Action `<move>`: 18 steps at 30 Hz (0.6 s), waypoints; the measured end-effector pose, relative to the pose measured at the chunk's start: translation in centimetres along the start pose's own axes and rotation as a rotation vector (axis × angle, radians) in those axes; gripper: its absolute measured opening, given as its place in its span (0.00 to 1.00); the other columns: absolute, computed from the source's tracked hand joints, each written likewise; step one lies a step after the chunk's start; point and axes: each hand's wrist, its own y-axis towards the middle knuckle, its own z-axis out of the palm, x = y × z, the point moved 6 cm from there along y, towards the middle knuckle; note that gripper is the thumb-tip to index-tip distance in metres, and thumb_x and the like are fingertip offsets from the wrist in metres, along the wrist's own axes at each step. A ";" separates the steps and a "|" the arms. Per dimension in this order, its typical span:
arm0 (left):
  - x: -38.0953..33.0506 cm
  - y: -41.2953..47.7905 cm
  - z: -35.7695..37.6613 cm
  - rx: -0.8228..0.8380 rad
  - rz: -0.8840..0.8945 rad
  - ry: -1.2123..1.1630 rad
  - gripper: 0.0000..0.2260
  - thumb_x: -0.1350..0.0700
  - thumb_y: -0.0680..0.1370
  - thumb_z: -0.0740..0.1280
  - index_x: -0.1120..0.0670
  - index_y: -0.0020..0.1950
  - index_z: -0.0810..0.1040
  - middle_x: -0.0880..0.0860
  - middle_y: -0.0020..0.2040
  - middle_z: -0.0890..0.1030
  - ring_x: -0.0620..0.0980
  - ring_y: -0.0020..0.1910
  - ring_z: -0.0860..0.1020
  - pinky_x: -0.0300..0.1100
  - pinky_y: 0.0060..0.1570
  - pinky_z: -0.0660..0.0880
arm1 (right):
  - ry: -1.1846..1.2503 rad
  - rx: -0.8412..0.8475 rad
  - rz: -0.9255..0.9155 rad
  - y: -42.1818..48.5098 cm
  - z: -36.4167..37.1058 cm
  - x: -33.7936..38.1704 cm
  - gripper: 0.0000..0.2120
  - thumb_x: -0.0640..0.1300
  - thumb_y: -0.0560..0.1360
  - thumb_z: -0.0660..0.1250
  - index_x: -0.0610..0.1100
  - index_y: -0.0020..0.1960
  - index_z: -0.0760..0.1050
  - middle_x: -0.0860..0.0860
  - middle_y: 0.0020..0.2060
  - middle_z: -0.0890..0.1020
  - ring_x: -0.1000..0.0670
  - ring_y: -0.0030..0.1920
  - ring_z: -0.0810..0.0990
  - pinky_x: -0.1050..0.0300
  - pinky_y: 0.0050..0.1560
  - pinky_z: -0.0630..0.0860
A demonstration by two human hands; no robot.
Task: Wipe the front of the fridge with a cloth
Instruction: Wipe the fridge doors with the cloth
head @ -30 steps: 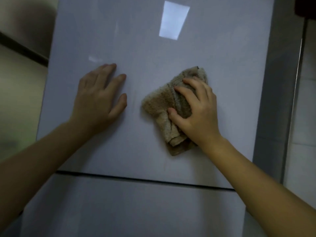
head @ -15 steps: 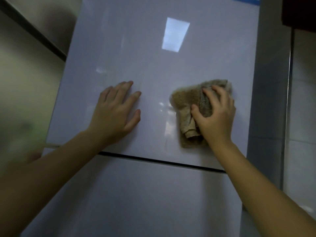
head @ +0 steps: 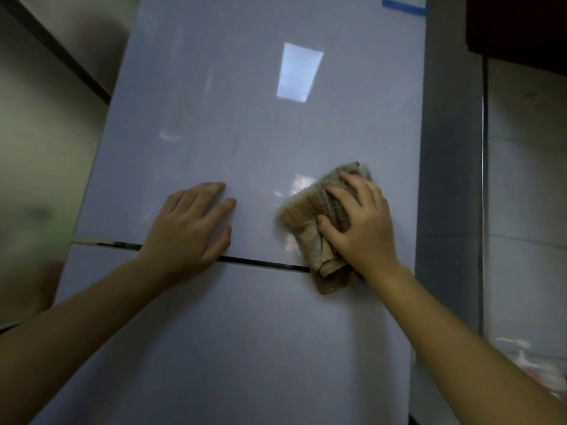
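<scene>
The wiping step is going on. The right hand (head: 362,222) presses the brown cloth (head: 310,210) on the front of the fridge (head: 260,133). Its grip is clamped on the cloth: the fingers lie over it and the thumb tucks into a fold. The cloth sits low on the top door, and its tail hangs over the dark gap (head: 264,262) between the two doors.

The left hand (head: 187,228) is at 9 o'clock from the cloth, well apart from it. Its grip is apart, with straight fingers flat on the door and the heel of the hand right at the gap. I think it is there to steady the body.

The next move should be a firm slide with the cloth kept flat. There is lots of bare door at 12 o'clock, up to the bright patch (head: 299,72) and the blue sticker (head: 403,4). The bottom door (head: 245,348) at 6 o'clock is wide open too.

At 3 o'clock the door edge is near, so a swipe that way must be short. A swipe to 9 o'clock will meet the left hand unless it lifts. The gap may snag the cloth.
</scene>
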 end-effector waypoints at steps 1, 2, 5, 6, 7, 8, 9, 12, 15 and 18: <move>0.2 0.0 0.0 -0.002 0.006 0.002 0.23 0.46 0.80 0.57 0.58 0.68 0.77 0.62 0.71 0.74 0.63 0.68 0.74 0.56 0.65 0.69 | 0.011 -0.014 0.026 0.1 0.0 -0.1 0.23 0.56 0.76 0.68 0.46 0.67 0.78 0.46 0.71 0.75 0.42 0.71 0.71 0.45 0.69 0.69; 0.4 0.0 0.0 -0.010 0.008 0.003 0.23 0.46 0.80 0.57 0.58 0.68 0.77 0.62 0.71 0.74 0.63 0.68 0.74 0.55 0.65 0.70 | 0.026 -0.030 0.052 0.2 0.0 0.0 0.23 0.56 0.75 0.68 0.46 0.66 0.78 0.46 0.70 0.75 0.42 0.71 0.71 0.45 0.69 0.69; 0.3 -0.1 0.1 -0.043 -0.005 0.008 0.23 0.46 0.80 0.57 0.57 0.68 0.77 0.62 0.71 0.75 0.62 0.68 0.74 0.55 0.64 0.69 | 0.076 -0.055 0.121 -0.1 0.8 1.3 0.23 0.56 0.75 0.68 0.46 0.65 0.79 0.46 0.70 0.75 0.42 0.71 0.70 0.44 0.70 0.68; 0.2 -0.2 0.3 -0.049 -0.010 0.005 0.23 0.46 0.80 0.57 0.57 0.68 0.77 0.62 0.71 0.74 0.62 0.68 0.74 0.56 0.64 0.69 | 0.085 -0.047 0.111 -0.4 1.3 2.3 0.23 0.56 0.74 0.68 0.46 0.65 0.79 0.46 0.70 0.75 0.42 0.71 0.70 0.45 0.70 0.68; 0.2 -0.2 0.3 -0.053 -0.012 0.002 0.23 0.46 0.80 0.58 0.57 0.68 0.77 0.62 0.72 0.74 0.62 0.69 0.73 0.56 0.65 0.70 | 0.084 -0.032 0.065 -0.7 1.8 3.5 0.24 0.57 0.74 0.69 0.46 0.65 0.79 0.46 0.70 0.75 0.42 0.71 0.71 0.46 0.70 0.67; 0.2 -0.3 0.4 -0.056 -0.011 0.003 0.23 0.46 0.80 0.58 0.57 0.69 0.76 0.62 0.72 0.74 0.62 0.69 0.73 0.56 0.65 0.70 | 0.075 -0.006 -0.011 -1.1 2.4 4.8 0.24 0.57 0.73 0.70 0.47 0.65 0.79 0.46 0.70 0.76 0.42 0.71 0.72 0.46 0.69 0.68; 0.2 -0.3 0.5 -0.059 -0.007 0.010 0.23 0.46 0.80 0.58 0.57 0.69 0.76 0.62 0.72 0.74 0.62 0.69 0.73 0.57 0.65 0.70 | 0.066 0.027 -0.102 -1.5 2.9 5.9 0.24 0.57 0.73 0.70 0.47 0.65 0.80 0.46 0.70 0.76 0.41 0.71 0.72 0.45 0.69 0.69; 0.3 -0.4 0.7 -0.063 0.009 0.038 0.23 0.47 0.80 0.58 0.57 0.70 0.75 0.62 0.73 0.73 0.62 0.70 0.73 0.57 0.66 0.69 | 0.056 0.064 -0.260 -1.9 3.1 6.5 0.24 0.57 0.73 0.71 0.47 0.65 0.81 0.45 0.70 0.77 0.41 0.71 0.74 0.45 0.70 0.70; 0.4 -0.5 0.9 -0.059 0.004 0.028 0.24 0.46 0.80 0.56 0.57 0.71 0.74 0.62 0.74 0.72 0.62 0.71 0.72 0.57 0.67 0.67 | 0.049 0.002 -0.133 -2.0 1.9 3.5 0.23 0.57 0.74 0.71 0.47 0.66 0.81 0.45 0.70 0.77 0.40 0.70 0.75 0.44 0.69 0.71; -0.1 -0.6 1.1 -0.051 -0.031 0.001 0.25 0.46 0.80 0.55 0.58 0.72 0.73 0.62 0.75 0.70 0.63 0.74 0.69 0.58 0.71 0.64 | 0.043 -0.081 0.122 -3.3 0.0 -0.4 0.23 0.56 0.76 0.68 0.46 0.67 0.79 0.45 0.70 0.76 0.40 0.70 0.72 0.44 0.69 0.69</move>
